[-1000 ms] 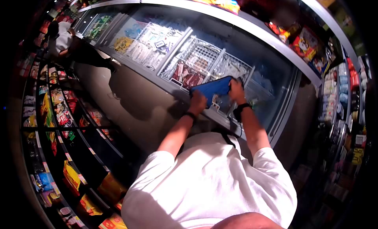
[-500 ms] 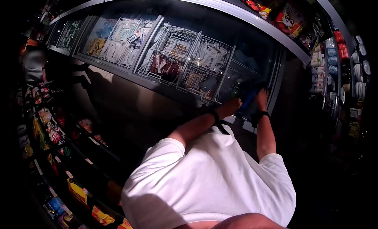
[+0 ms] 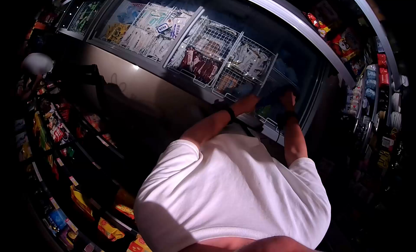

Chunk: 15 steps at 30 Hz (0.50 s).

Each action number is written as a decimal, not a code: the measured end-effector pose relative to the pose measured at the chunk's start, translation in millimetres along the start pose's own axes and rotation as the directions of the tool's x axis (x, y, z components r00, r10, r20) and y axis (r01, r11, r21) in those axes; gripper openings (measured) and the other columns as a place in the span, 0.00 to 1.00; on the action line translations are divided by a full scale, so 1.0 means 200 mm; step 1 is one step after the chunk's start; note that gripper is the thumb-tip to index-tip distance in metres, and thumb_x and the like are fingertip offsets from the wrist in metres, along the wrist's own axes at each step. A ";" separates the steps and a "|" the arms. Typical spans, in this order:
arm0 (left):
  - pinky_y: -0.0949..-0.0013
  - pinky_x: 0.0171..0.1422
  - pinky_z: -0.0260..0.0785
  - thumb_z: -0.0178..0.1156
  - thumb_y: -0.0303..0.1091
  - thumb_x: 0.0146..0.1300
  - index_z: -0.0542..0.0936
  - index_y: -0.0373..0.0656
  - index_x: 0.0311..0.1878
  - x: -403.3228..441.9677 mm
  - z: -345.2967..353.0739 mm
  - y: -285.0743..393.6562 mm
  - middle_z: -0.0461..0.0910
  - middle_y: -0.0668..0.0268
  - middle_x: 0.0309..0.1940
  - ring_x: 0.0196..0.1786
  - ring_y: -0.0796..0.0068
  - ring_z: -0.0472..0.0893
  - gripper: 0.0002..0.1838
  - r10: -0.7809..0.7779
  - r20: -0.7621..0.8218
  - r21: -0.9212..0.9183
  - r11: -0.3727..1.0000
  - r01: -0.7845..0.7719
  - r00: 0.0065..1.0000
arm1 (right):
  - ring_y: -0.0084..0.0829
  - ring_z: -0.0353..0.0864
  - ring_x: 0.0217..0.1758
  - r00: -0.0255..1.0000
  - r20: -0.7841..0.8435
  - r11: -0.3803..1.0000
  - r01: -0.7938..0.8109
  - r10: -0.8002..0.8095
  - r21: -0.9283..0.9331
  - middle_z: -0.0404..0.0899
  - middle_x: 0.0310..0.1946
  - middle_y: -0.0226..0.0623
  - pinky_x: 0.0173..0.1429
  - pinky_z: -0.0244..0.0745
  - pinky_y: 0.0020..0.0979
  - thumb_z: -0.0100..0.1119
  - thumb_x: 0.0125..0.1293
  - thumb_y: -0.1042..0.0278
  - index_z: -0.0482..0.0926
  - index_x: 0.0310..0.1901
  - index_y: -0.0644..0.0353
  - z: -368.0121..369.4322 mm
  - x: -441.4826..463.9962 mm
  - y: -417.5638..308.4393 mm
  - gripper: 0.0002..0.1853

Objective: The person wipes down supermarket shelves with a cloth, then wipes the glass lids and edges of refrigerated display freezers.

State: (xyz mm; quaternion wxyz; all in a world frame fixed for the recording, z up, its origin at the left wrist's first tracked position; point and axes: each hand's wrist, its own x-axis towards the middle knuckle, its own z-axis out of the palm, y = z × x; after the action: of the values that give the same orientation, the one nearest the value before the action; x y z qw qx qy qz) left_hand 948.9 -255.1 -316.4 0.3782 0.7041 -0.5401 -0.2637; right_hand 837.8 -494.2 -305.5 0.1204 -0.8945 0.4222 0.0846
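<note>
1 bare left hand [image 3: 245, 104] and 1 bare right hand [image 3: 288, 100] are at the right-hand end of a long, grey-framed, glass-topped freezer [image 3: 183, 37]. Between them, above that end of the freezer, is a dark, cloth-like piece [image 3: 272, 97] (too dim to show its edges); I cannot tell whether either hand's fingers pinch it. White wire-mesh baskets [image 3: 219, 34] and dark-red wrapped packets [image 3: 205, 70] fill the freezer's middle.
</note>
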 end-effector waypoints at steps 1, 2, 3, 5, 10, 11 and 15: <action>0.52 0.50 0.75 0.64 0.27 0.50 0.78 0.40 0.47 -0.06 -0.17 0.09 0.81 0.50 0.40 0.46 0.47 0.81 0.18 -0.161 0.011 0.184 0.970 0.157 0.987 | 0.56 0.74 0.60 0.997 -0.022 0.997 0.072 -0.073 -0.034 0.71 0.60 0.54 0.62 0.72 0.50 0.66 0.50 0.54 0.72 0.56 0.66 0.03 0.02 -0.09 0.33; 0.53 0.50 0.76 0.65 0.27 0.50 0.77 0.40 0.47 -0.11 -0.24 0.06 0.81 0.53 0.40 0.48 0.50 0.81 0.18 -0.165 -0.027 0.302 0.939 0.165 0.986 | 0.56 0.74 0.60 0.997 -0.022 0.997 0.069 -0.070 -0.031 0.71 0.60 0.54 0.62 0.72 0.50 0.66 0.50 0.54 0.72 0.56 0.66 0.05 0.04 -0.17 0.33; 0.55 0.50 0.77 0.66 0.28 0.50 0.76 0.40 0.47 -0.14 -0.31 0.01 0.81 0.56 0.41 0.50 0.52 0.81 0.19 -0.164 -0.067 0.415 0.893 0.177 0.984 | 0.55 0.73 0.61 0.988 -0.046 0.987 0.144 -0.147 -0.078 0.69 0.63 0.54 0.62 0.72 0.50 0.66 0.49 0.54 0.70 0.58 0.65 0.08 0.07 -0.26 0.36; 0.58 0.50 0.78 0.66 0.29 0.51 0.75 0.41 0.44 -0.23 -0.42 -0.13 0.79 0.60 0.42 0.53 0.56 0.79 0.17 -0.085 -0.200 0.544 0.819 0.183 0.976 | 0.57 0.68 0.65 0.984 0.067 0.985 0.169 -0.167 -0.029 0.66 0.65 0.52 0.66 0.68 0.50 0.66 0.47 0.52 0.68 0.60 0.65 0.03 0.07 -0.51 0.39; 0.61 0.49 0.76 0.60 0.26 0.54 0.76 0.44 0.42 -0.53 -0.71 -0.32 0.77 0.63 0.41 0.49 0.62 0.79 0.11 -0.112 -0.358 0.583 0.749 0.315 0.927 | 0.66 0.52 0.74 0.977 0.004 0.976 0.215 -0.215 -0.047 0.62 0.69 0.47 0.72 0.56 0.60 0.65 0.49 0.53 0.68 0.60 0.61 0.10 0.05 -1.10 0.36; 0.61 0.51 0.75 0.60 0.26 0.53 0.76 0.44 0.42 -0.58 -0.77 -0.33 0.77 0.63 0.41 0.48 0.62 0.79 0.11 -0.145 -0.382 0.588 0.724 0.361 0.913 | 0.66 0.52 0.74 0.973 0.008 0.972 0.229 -0.229 -0.051 0.62 0.69 0.47 0.72 0.56 0.60 0.65 0.49 0.53 0.68 0.60 0.61 0.11 0.04 -1.21 0.36; 0.63 0.52 0.68 0.58 0.29 0.54 0.76 0.46 0.39 -0.81 -0.90 -0.36 0.77 0.64 0.37 0.45 0.64 0.79 0.08 -0.097 -0.479 0.692 0.569 0.444 0.872 | 0.64 0.47 0.77 0.923 0.067 0.921 0.384 -0.379 -0.071 0.60 0.71 0.44 0.74 0.51 0.60 0.64 0.52 0.56 0.68 0.61 0.60 0.16 0.02 -1.57 0.35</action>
State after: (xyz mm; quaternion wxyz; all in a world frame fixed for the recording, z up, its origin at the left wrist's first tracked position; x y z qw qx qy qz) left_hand 1083.9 -45.6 -278.2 0.0846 0.9099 -0.3962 0.0889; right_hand 1082.2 -296.0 -292.5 0.1084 -0.9613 0.2329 0.0999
